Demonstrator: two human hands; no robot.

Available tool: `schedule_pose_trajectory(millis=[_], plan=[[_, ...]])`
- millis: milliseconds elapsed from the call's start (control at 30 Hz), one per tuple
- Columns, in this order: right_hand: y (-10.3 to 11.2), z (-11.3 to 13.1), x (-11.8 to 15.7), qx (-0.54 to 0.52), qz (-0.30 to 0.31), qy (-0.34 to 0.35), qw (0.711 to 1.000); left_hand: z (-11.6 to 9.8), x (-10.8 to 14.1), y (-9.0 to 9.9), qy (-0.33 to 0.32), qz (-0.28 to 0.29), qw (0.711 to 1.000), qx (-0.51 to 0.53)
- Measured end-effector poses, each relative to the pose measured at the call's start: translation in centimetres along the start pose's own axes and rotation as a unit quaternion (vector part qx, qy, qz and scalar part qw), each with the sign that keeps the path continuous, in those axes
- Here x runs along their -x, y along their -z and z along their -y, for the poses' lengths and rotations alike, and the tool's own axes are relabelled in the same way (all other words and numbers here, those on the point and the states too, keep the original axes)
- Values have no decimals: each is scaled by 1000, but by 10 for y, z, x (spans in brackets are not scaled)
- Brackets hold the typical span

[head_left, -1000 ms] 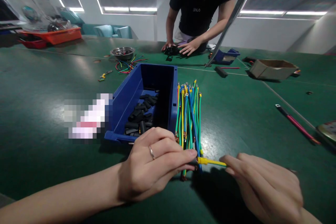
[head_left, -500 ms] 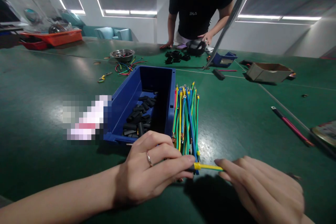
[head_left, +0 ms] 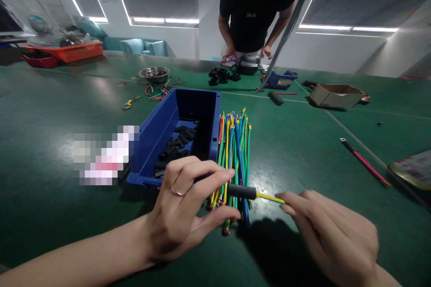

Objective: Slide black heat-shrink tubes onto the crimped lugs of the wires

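Observation:
My right hand (head_left: 332, 233) pinches a thin yellow-green wire (head_left: 267, 197) between thumb and fingers. A black sleeve (head_left: 242, 191) sits around the left end of that wire, covering it. My left hand (head_left: 191, 202) is open beside the sleeve's left end, thumb and index finger apart above and below it. Under the sleeve lies a bundle of cut wires (head_left: 232, 143) in yellow, green, blue and red, several with metal lugs or bare copper ends. Left of the bundle stands a blue bin (head_left: 143, 143) holding loose black sleeves (head_left: 175, 145), partly hidden by my left hand.
Across the green table (head_left: 303, 152) stands a person in a black shirt (head_left: 256, 13), near black parts (head_left: 222, 75). A metal bowl (head_left: 154, 74), a cardboard box (head_left: 336, 95) and a slanted metal pole (head_left: 289, 31) are farther back. A red cable (head_left: 368, 166) lies right.
My left fingers have let go of the black sleeve and spread apart. The sleeve now covers the yellow wire end that showed before. My right hand keeps its pinch.

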State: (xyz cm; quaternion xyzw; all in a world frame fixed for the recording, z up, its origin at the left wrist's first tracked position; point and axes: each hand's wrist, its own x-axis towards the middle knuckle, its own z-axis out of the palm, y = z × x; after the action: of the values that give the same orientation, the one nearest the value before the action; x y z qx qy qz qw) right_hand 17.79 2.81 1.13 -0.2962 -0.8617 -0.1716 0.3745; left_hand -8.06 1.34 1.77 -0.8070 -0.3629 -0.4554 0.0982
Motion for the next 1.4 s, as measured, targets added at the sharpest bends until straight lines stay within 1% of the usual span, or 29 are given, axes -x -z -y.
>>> schedule_pose_trajectory(millis=[100,200,533,667,967,1400], plan=[[0,-6,4,20,-15,-5,1000,2,-3,3,25,-1,1000,15],[-1,-8,5,21,-12,-4,1000,2,-4,3,37,1,999,37],[0,-5,1,21,-15,3,1000,3,-4,1,52,1,997,56],[0,-5,4,17,-5,4,1000,4,-4,0,51,5,997,56],[-3,-5,5,10,15,6,1000,5,-2,-2,36,45,996,75],[-5,-2,4,-13,32,15,999,7,-2,-5,26,46,996,74]])
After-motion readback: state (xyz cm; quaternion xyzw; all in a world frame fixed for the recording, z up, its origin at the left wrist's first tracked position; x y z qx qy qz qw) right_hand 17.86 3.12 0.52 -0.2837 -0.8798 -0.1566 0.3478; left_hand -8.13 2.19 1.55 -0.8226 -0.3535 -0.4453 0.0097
